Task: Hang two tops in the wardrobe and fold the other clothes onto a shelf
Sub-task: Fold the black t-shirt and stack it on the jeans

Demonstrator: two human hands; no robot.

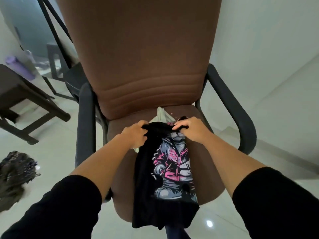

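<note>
A black T-shirt (pixel 146 183) with a pink and grey cat print lies lengthwise on the seat of a brown office chair (pixel 207 178), its lower end hanging over the front edge. My left hand (pixel 136 135) grips the shirt's far left corner. The far right corner is bunched in my right hand (pixel 188 130), whose fingers curl over the fabric. A pale green garment (pixel 162 116) peeks out from under the shirt at the back of the seat.
The chair has a tall brown backrest (pixel 143 57) and black armrests (pixel 236 107) on both sides. A dark patterned heap of clothes (pixel 15 171) lies on the tiled floor at the left. A dark wooden table (pixel 20 94) stands at the far left.
</note>
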